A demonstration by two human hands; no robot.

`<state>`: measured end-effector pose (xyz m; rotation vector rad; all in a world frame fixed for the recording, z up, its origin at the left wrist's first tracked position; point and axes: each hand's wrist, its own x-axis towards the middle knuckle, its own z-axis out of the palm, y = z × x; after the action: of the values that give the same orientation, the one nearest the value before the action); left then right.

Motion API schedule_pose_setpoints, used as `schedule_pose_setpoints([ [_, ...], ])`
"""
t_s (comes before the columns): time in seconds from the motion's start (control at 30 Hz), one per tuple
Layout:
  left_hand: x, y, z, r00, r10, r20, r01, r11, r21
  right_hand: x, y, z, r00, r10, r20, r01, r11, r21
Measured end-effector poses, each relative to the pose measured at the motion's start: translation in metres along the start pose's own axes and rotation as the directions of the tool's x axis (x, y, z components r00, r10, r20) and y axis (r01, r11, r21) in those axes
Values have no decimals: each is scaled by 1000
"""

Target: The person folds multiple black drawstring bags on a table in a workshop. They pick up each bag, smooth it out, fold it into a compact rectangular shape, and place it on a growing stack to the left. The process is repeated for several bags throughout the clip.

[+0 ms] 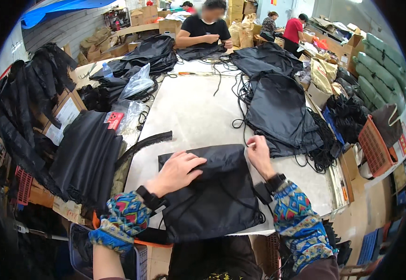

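Note:
A black drawstring bag point(207, 205) lies flat on the white tabletop in front of me, its upper edge away from me. My left hand point(177, 172) rests on the bag's upper left part, palm down with fingers stretched out. At the upper right corner, the fingers of my right hand point(259, 151) are pinched together. A thin black cord shows at their tips, though the exact grip is partly hidden. More dark cord lies across the bag and at its lower right corner. Patterned blue sleeve covers and black wristbands are on both my forearms.
Finished-looking black bags point(280, 112) with loose cords are piled on the right. Folded black fabric point(84, 154) is stacked on the left, near a black strip point(147, 142). A co-worker point(205, 28) handles black fabric across the table. An orange basket point(376, 144) stands at right.

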<state>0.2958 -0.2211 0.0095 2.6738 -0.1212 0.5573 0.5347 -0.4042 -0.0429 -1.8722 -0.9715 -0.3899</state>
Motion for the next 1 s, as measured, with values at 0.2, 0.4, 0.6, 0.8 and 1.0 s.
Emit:
schedule_pose_setpoints([
  [0.2, 19, -11, 10, 939, -344, 9, 319, 863, -391, -49, -108, -41, 373, -481, 793, 638, 754, 158],
  [0.4, -9, -7, 9, 967, -150, 206, 163, 985, -49, -77, -112, -5, 456, -468, 757, 744, 667, -35],
  [0.6, -17, 41, 11, 989, -116, 93, 136, 956, -259, -91, -94, -2, 572, -506, 645, 684, 729, -35],
  [0.8, -30, -2, 40, 863, -402, 307, 506, 709, -492, -81, -124, -23, 340, -485, 805, 666, 729, 158],
  [1.0, 0, 3, 2, 840, -355, 411, 496, 809, -315, -79, -134, 5, 366, -361, 858, 655, 754, 37],
])
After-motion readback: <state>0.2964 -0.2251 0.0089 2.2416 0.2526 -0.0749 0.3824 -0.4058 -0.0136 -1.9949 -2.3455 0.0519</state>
